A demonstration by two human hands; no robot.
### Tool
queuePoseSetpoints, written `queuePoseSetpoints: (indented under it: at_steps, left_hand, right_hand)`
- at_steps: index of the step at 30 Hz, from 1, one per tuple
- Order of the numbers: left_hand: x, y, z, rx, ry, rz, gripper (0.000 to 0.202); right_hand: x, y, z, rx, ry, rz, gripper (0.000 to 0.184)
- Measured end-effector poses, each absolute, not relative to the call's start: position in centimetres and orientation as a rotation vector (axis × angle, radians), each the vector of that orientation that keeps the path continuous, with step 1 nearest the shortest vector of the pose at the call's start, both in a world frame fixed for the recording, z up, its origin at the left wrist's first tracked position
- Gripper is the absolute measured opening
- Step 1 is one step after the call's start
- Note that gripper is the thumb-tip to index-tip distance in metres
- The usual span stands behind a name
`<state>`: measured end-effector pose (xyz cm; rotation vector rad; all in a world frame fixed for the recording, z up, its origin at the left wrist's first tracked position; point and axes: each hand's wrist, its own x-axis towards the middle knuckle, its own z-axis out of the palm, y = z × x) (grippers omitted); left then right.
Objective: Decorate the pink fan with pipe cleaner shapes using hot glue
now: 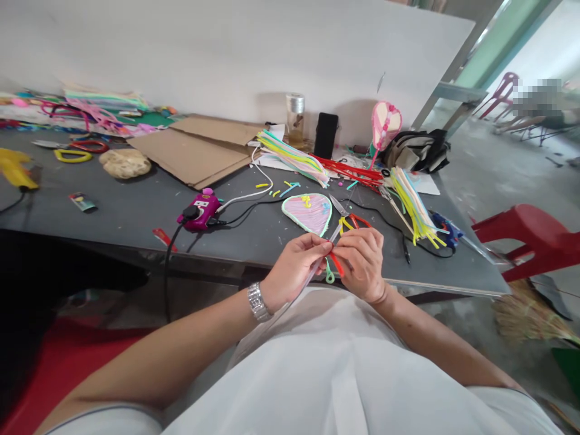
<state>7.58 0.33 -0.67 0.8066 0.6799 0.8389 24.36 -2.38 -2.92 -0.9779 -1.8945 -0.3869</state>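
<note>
Both hands meet at the table's front edge, in front of my body. My left hand, with a metal watch on its wrist, pinches a long pale pipe cleaner that runs down toward my lap. My right hand has its fingers closed on a short red-orange pipe cleaner, touching the left fingertips. Below them shows a light green curled piece; what holds it is hidden. Just beyond the hands lie a pink rounded panel with a green border and scissors with red and yellow handles.
Pipe cleaner bundles lie behind, with another bundle at right. A purple power strip, cardboard, a stone and a yellow glue gun are leftward. A phone and bottle stand at the back. A red stool is right.
</note>
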Motion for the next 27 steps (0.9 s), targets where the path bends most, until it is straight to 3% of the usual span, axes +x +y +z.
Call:
queuePoseSetpoints:
  at_steps: [5,10,16,23,27]
  left_hand:
    - [7.8,0.5,-0.4,0.842,0.690,0.865,0.035]
    - [7.7,0.7,-0.5,0.766,0.686,0.830,0.037]
    - [7.6,0.6,-0.8,0.694,0.697,0.776,0.035]
    - [7.6,0.4,-0.7,0.774,0.714,0.804,0.037]
    - [7.6,0.4,-0.3,0.934,0.700,0.895,0.032]
  right_hand:
    - [24.3,-2.5,-2.5,-1.033,-1.868,-0.340,0.007]
    - [25.0,-2.6,-2.6,-0.982,-1.975,-0.583,0.019]
    - [25.4,-2.7,-2.8,-0.958,-2.047,-0.616,0.023]
    - [25.2,-2.0,-3.0,-0.923,-2.038,-0.463,0.018]
    - [24.0,-2.2,-2.6,-0.994,-1.844,-0.202,0.011]
